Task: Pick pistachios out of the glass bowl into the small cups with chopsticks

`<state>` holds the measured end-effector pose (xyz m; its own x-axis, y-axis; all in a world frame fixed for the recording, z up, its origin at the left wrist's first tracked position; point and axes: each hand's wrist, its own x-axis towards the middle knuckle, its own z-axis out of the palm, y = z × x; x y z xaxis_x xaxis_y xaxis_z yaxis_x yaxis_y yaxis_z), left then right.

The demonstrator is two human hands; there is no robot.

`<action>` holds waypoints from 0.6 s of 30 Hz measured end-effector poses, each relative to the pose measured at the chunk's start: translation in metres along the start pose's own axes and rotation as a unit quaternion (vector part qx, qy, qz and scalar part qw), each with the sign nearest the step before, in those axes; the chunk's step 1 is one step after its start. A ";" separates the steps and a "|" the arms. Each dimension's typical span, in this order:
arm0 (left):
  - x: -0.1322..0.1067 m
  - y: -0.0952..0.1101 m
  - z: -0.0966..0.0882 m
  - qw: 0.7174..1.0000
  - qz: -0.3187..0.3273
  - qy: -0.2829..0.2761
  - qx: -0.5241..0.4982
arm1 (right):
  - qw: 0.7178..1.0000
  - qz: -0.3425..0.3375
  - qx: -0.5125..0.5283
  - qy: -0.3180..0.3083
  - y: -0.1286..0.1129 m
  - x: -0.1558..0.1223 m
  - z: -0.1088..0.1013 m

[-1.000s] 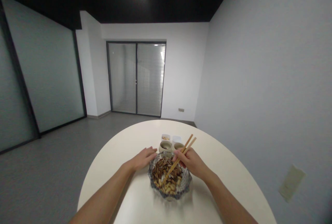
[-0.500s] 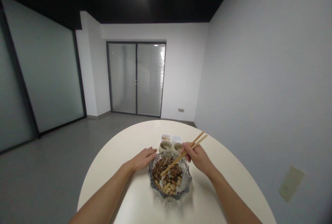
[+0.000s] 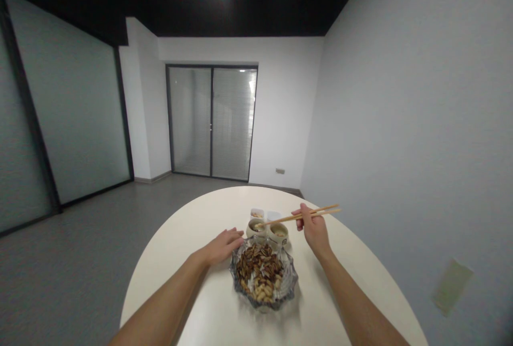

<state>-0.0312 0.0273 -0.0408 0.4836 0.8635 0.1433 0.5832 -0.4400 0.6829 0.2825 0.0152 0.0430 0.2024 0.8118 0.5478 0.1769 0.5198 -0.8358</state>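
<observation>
My right hand (image 3: 312,227) is closed around a pair of wooden chopsticks (image 3: 289,218). Their tips reach over the left small round cup (image 3: 256,232), with a small pale piece at the tips, too small to name surely. Just right of it stands a second round cup (image 3: 279,235) with something pale inside. Nearer to me sits a scalloped glass bowl (image 3: 290,282) holding brown striped seeds (image 3: 258,261) and pale nuts (image 3: 263,288). My left hand (image 3: 224,245) lies with fingers stretched out, its fingertips at the bowl's left rim.
Behind the cups are a small white dish (image 3: 257,213) with pale pieces and another white dish (image 3: 274,215), partly hidden by the chopsticks. All stand on a round white table (image 3: 192,303). A wall (image 3: 401,122) rises close on the right.
My right hand has moved away and to the right, lifting the chopstick tips out of the glass bowl to the left cup. My left hand stays by the bowl's rim.
</observation>
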 end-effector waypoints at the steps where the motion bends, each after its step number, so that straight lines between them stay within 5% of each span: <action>1: 0.000 0.001 0.000 1.000 0.002 -0.002 0.000 | 1.000 -0.005 -0.001 0.014 0.002 0.003 0.002; 8: 0.000 0.002 -0.002 1.000 0.007 -0.010 0.009 | 0.996 -0.029 -0.062 0.057 0.012 0.016 0.018; 18: 0.001 0.002 -0.003 1.000 0.011 -0.011 0.002 | 0.982 -0.051 -0.177 -0.032 0.034 0.016 0.026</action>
<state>-0.0317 0.0277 -0.0379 0.5106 0.8479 0.1426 0.5750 -0.4600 0.6765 0.2664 0.0522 0.0225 0.1068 0.7818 0.6143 0.5194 0.4830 -0.7049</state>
